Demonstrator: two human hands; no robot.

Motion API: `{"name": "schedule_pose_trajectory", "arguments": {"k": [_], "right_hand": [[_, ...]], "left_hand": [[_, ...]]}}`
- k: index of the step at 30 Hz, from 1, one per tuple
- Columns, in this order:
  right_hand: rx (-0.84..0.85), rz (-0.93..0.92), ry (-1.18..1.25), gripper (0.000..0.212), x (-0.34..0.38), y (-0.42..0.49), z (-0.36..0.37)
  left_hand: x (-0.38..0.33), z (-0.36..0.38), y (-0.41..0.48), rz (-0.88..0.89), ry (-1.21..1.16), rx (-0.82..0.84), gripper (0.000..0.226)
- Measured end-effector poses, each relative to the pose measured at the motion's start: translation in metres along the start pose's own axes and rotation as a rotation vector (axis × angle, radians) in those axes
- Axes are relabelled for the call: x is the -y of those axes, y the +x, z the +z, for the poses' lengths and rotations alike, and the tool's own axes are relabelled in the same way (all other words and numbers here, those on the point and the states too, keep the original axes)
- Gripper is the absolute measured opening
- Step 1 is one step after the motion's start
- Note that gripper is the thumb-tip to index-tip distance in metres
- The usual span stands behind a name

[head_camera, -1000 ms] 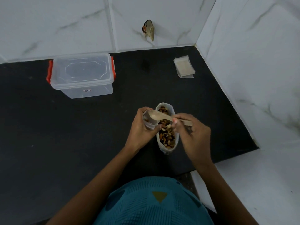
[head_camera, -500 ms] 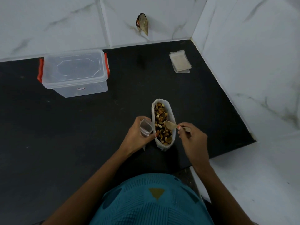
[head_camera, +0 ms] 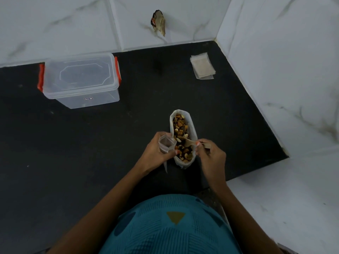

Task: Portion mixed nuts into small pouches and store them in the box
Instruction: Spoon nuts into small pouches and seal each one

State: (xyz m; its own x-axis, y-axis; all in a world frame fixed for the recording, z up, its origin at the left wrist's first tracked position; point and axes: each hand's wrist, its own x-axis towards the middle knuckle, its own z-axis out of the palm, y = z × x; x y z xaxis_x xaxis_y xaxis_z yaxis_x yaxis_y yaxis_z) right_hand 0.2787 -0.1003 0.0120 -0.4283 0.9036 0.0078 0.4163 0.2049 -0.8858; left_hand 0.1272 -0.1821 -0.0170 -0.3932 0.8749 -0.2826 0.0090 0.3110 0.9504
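Note:
An open white bag of mixed nuts (head_camera: 192, 125) stands on the black counter (head_camera: 91, 143) in front of me. My left hand (head_camera: 156, 154) holds a small clear pouch (head_camera: 166, 143) with its mouth open, just left of the bag. My right hand (head_camera: 211, 156) grips the handle of a wooden spoon (head_camera: 189, 142) whose bowl lies down among the nuts. A clear plastic box (head_camera: 80, 79) with red latches and its lid on sits at the back left. A stack of flat empty pouches (head_camera: 202, 67) lies at the back right.
White marble-pattern tiled walls close the counter at the back and on the right. A brownish scrap (head_camera: 158, 22) sticks to the back wall. The counter's right edge runs diagonally beside a white tiled surface (head_camera: 275, 198).
The spoon has left the pouch's mouth and dipped into the bag of nuts. My left hand has lowered the pouch to the bag's left side. The camera has tilted a little.

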Motion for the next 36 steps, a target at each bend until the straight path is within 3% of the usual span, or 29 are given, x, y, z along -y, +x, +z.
{"name": "schedule_pose_trajectory", "arguments": {"k": [7, 13, 18, 25, 36], "right_hand": [[-0.118, 0.463, 0.383, 0.011, -0.012, 0.016, -0.010], [-0.115, 0.370, 0.334, 0.014, -0.007, 0.007, -0.001], [-0.157, 0.519, 0.527, 0.011, -0.010, 0.017, -0.013], [-0.144, 0.552, 0.616, 0.012, -0.009, 0.018, -0.016], [-0.119, 0.561, 0.750, 0.013, 0.022, 0.018, -0.039]], "left_hand": [[0.001, 0.000, 0.000, -0.003, -0.019, 0.012, 0.048], [0.000, 0.001, -0.001, -0.005, -0.022, 0.032, 0.049], [-0.002, 0.001, -0.001, -0.002, -0.014, 0.029, 0.048], [-0.006, -0.001, -0.002, 0.009, -0.008, 0.052, 0.049], [-0.015, -0.002, -0.003, 0.080, 0.123, -0.092, 0.059]]}}
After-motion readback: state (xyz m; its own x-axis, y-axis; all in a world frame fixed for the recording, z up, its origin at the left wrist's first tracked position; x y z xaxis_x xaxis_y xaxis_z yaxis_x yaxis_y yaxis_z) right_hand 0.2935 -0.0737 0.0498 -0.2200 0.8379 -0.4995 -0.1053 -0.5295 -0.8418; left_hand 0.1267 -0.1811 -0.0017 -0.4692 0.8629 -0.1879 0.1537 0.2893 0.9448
